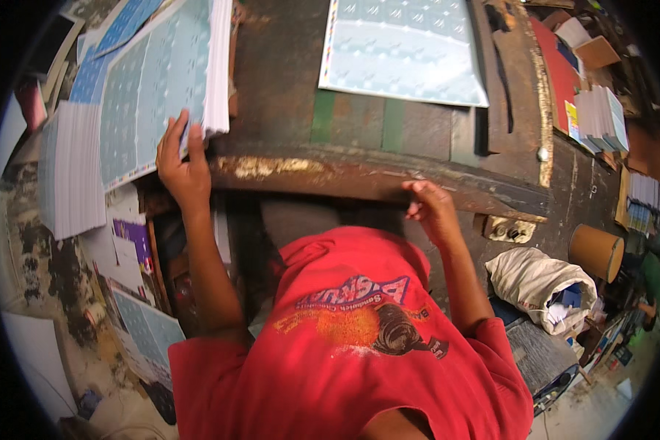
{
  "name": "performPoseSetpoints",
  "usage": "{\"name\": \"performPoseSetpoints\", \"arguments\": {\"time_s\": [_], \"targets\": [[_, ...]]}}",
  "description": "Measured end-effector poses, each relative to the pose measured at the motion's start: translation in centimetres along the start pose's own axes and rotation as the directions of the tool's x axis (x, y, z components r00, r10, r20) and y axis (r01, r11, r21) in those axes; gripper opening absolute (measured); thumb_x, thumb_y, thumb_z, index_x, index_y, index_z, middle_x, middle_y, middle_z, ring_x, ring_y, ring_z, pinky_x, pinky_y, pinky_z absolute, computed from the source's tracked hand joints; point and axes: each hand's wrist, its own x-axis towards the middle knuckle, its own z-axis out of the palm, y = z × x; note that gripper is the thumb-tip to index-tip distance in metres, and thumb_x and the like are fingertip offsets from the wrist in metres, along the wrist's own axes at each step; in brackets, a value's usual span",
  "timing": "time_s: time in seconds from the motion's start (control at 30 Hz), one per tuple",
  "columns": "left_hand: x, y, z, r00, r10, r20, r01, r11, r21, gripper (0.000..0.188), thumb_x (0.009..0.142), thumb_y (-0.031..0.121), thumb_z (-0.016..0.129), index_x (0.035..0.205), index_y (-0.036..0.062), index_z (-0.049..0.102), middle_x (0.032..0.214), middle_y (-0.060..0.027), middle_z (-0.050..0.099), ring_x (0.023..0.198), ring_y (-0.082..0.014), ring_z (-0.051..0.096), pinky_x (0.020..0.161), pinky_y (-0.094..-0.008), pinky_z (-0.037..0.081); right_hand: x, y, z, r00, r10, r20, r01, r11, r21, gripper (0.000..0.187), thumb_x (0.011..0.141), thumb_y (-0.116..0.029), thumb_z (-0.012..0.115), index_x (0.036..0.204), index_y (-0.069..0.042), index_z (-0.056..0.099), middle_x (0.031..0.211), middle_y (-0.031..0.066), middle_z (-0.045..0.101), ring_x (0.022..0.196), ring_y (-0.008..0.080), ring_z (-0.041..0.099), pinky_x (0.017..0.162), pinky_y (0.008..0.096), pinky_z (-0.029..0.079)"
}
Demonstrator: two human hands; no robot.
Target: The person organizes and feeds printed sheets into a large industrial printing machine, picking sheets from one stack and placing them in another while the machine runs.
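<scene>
A tall stack of light-blue printed sheets [154,95] rises at the left, with its white page edges facing the table. My left hand [184,163] lies at this stack's near corner, fingers stretched out and slightly apart, the fingertips at the top sheet. On the dark worktable [279,81] one printed sheet [403,55] of the same light blue lies flat, its printed side up. My right hand [430,205] is by the table's front edge, well below that sheet, with its fingers curled together. Whatever is inside those fingers, if anything, is hidden.
Another stack of sheets [73,169] leans at the far left. A metal bar [545,110] borders the table's right side. Beyond it are a red board [548,62] and bundled booklets [601,121]. A white sack [539,286] and a brown cylinder [596,253] sit at the right.
</scene>
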Motion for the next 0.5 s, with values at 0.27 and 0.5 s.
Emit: {"name": "performPoseSetpoints", "arguments": {"time_s": [0.27,0.5], "targets": [[2.0,0.9,-2.6,0.838,-0.537,0.094,0.478,0.639,-0.603,0.045,0.101,0.037,0.057,0.117,-0.0034,0.068,0.119,-0.0144,0.067,0.114,-0.0208,0.058,0.104,-0.0343,0.04,0.3,0.9,3.7,0.994,-0.101,0.035,0.094,0.981,0.169,0.031,0.098,-0.027,0.06,0.113,-0.001,0.065,0.068,-0.0012,0.057,0.055,0.0072,0.054,0.059,0.0272,0.053],[1.1,5.8,-4.3,0.947,0.092,0.309,0.015,0.945,-0.326,0.02,0.095,0.029,0.065,0.1,0.0121,0.075,0.103,-0.0047,0.074,0.113,-0.0257,0.065,0.112,-0.0487,0.03,1.6,-3.9,10.7,0.97,-0.219,0.107,0.2,0.966,0.161,0.036,0.098,-0.028,0.058,0.117,0.002,0.061,0.071,0.0021,0.058,0.061,0.0115,0.058,0.065,0.0313,0.056]]}}
